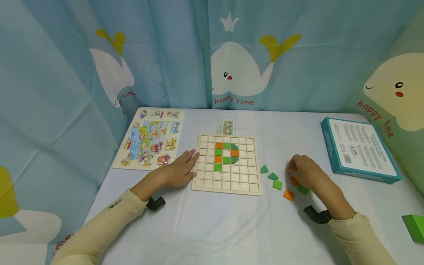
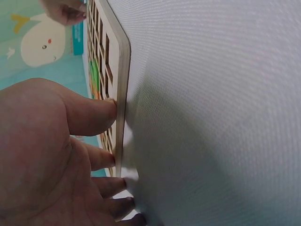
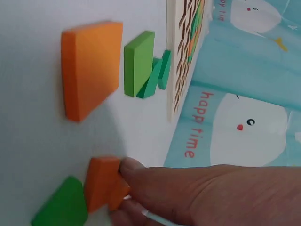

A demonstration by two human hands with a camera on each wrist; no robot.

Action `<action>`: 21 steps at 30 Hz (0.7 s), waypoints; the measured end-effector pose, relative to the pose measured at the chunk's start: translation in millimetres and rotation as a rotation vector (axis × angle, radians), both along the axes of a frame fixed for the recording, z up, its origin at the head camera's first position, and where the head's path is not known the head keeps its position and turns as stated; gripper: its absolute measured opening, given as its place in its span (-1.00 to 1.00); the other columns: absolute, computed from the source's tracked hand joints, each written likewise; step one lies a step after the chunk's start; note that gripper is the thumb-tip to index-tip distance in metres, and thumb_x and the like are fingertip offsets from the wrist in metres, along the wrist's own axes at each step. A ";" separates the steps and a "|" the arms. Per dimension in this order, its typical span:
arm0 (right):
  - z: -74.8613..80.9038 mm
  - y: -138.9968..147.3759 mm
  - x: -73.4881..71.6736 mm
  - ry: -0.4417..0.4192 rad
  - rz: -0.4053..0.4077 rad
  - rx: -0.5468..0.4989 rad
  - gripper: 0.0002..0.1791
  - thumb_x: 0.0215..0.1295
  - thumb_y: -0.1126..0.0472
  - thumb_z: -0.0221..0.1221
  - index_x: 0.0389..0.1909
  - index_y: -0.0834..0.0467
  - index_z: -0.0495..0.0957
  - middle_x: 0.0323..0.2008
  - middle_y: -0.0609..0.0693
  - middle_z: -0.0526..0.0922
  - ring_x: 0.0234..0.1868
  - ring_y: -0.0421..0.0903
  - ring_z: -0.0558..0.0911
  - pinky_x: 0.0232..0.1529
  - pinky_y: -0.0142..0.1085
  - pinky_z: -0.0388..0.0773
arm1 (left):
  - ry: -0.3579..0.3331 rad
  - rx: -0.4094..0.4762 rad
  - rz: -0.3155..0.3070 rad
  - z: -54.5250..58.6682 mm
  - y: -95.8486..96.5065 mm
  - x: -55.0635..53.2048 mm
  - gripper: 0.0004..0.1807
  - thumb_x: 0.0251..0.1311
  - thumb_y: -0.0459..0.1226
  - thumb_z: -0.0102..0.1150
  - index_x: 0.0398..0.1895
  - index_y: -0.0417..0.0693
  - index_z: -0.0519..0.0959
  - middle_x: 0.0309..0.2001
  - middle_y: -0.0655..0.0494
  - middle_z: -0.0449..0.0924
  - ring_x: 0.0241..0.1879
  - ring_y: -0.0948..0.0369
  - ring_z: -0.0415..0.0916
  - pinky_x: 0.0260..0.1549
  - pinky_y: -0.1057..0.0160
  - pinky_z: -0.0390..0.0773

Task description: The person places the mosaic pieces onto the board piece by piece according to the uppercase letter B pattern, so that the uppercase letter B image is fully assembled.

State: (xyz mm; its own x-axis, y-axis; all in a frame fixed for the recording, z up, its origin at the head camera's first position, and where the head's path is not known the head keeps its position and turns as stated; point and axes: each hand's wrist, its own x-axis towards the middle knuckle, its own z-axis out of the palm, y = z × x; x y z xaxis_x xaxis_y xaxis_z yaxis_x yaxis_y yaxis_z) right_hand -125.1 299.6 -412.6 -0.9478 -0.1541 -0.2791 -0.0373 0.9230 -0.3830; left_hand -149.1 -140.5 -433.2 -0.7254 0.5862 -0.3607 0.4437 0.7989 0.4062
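Observation:
A square wooden grid board (image 1: 207, 182) lies mid-table, with orange and green tiles (image 1: 226, 160) set in its cells, some green ones rounded at a corner. My left hand (image 1: 179, 170) rests at its left side, fingers spread; the left wrist view shows the thumb (image 2: 94, 115) touching the board's edge (image 2: 123, 70). Right of the board, my right hand (image 1: 306, 171) reaches down among loose tiles. Its thumb and fingers pinch an orange tile (image 3: 120, 192), partly hidden by them. Beside it lie another orange tile (image 3: 99, 181) and a green piece (image 3: 63, 205).
Nearer the board lie an orange square (image 1: 289, 195), a green square (image 1: 277, 184) and dark green quarter-rounds (image 1: 264, 169). A pattern card (image 1: 227, 126) sits behind the board. A picture puzzle (image 1: 172, 130) is left, a teal box (image 1: 364, 149) right, and a green block (image 1: 414, 227) at the right edge.

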 end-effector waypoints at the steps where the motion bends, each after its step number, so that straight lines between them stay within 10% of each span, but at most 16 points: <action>1: -1.3 -1.7 -0.1 0.017 0.012 -0.019 -0.64 0.45 0.33 0.29 0.07 0.51 0.48 -0.10 0.40 0.58 -0.14 0.22 0.58 -0.13 0.03 0.66 | -0.002 0.002 0.002 -0.1 -0.1 0.2 -0.18 0.66 -0.03 -0.11 0.74 -0.14 -0.20 0.73 -0.17 -0.35 0.71 -0.13 -0.38 0.64 -0.12 -0.10; 21: -19.5 -12.1 -2.4 0.072 -0.031 -0.080 -0.66 0.53 0.34 0.19 0.22 0.41 0.51 0.11 0.42 0.50 0.02 0.27 0.55 0.09 0.17 0.62 | 0.003 0.011 -0.005 -0.5 0.0 1.0 -0.19 0.67 -0.05 -0.12 0.74 -0.17 -0.20 0.73 -0.20 -0.36 0.71 -0.14 -0.38 0.65 -0.12 -0.13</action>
State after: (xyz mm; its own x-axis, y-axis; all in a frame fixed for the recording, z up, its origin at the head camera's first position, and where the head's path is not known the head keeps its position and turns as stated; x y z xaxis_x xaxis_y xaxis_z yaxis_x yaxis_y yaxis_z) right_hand -127.5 287.5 -432.1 -0.9697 -0.1434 -0.1977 -0.0393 0.8905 -0.4533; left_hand -148.1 -140.5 -433.7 -0.7239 0.5936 -0.3517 0.4487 0.7923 0.4135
